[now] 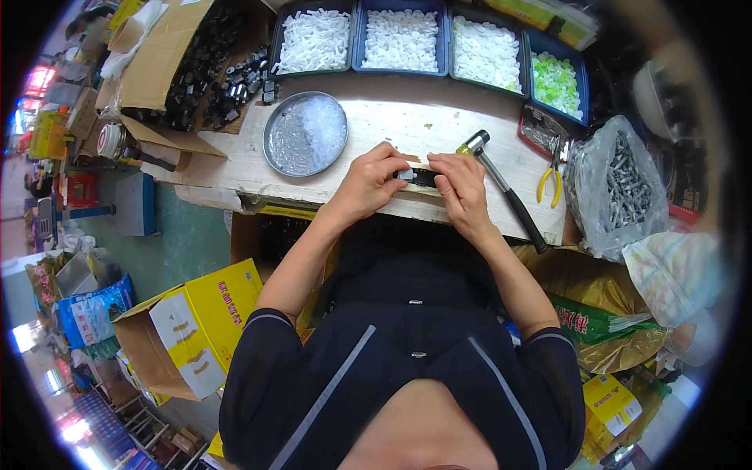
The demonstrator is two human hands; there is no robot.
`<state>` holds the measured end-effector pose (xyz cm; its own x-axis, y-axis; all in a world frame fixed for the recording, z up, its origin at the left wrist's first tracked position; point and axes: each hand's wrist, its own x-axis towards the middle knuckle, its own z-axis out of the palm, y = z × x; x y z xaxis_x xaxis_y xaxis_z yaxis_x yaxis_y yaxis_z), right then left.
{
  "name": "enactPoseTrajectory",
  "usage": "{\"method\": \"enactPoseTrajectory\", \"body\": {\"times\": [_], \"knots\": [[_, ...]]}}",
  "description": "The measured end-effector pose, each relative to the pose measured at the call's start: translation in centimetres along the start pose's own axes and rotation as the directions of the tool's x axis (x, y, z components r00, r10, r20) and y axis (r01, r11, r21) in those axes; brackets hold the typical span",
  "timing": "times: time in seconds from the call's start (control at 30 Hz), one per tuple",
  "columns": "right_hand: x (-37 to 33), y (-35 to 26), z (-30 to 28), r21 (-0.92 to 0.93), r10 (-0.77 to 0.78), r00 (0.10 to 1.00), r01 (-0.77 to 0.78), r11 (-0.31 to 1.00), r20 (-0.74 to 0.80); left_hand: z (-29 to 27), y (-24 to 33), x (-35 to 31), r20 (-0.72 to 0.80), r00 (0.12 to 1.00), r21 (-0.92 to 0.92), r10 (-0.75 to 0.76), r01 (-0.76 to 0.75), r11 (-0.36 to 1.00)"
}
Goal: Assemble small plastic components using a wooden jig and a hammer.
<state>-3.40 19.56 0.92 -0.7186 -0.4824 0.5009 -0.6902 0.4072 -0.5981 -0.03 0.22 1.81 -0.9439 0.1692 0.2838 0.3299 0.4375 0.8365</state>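
At the near edge of the bench (384, 117), the left hand (370, 178) pinches one end of a small black part (424, 178); the right hand (464, 188) grips the other (apparently a fitting step). The next move probably needs steady alignment.

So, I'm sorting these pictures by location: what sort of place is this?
Probably a small assembly workshop: bins of small, mostly white parts line the far side of the bench, where a hammer and yellow-handled pliers lie.
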Motion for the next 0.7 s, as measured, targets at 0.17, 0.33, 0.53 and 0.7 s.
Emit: {"method": "enactPoseTrajectory", "body": {"times": [0.17, 0.33, 0.53, 0.7], "knots": [[0.0, 0.2, 0.2, 0.038, -0.001, 1.0, 0.002, 0.999, -0.024, 0.6, -1.0, 0.3, 0.068, 0.996, 0.155, 0.051, -0.061, 0.986], [-0.1, 0.2, 0.2, 0.043, -0.004, 0.999, 0.006, 0.999, -0.038, 0.6, -1.0, 0.3, 0.045, 0.947, -0.252, -0.317, 0.318, 0.914], [0.0, 0.0, 0.3, 0.061, 0.005, 0.999, -0.002, 0.998, -0.052, 1.4, -2.3, -0.4, 0.015, 0.881, -0.573, -0.474, 0.396, 0.718], [0.0, 0.3, -0.1, 0.08, 0.033, 0.998, -0.028, 0.996, -0.061, 1.9, -1.7, -0.3, -0.057, 0.896, -0.458, -0.44, 0.368, 0.809]]}}
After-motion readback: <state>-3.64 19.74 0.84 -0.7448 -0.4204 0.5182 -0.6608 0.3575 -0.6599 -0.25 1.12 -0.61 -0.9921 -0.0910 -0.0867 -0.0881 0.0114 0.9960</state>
